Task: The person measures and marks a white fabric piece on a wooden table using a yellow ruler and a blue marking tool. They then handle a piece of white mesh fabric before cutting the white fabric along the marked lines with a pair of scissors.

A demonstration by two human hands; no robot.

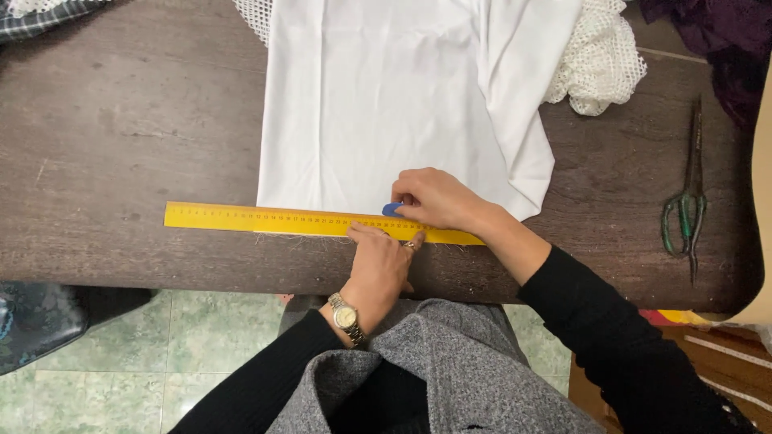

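A long yellow ruler point(241, 218) lies across the near edge of a white cloth point(386, 104) on the dark wooden table point(121, 137). My left hand point(379, 265), with a wristwatch, presses flat on the ruler near its right half. My right hand point(438, 199) pinches a small blue piece of chalk point(392, 210) against the ruler's upper edge on the cloth. Both sleeves are black.
Green-handled scissors point(686, 210) lie on the table at the right. White netted fabric point(601, 60) sits behind the cloth, dark purple fabric point(724, 40) at the far right corner. Green floor tiles point(209, 345) show below the table's front edge.
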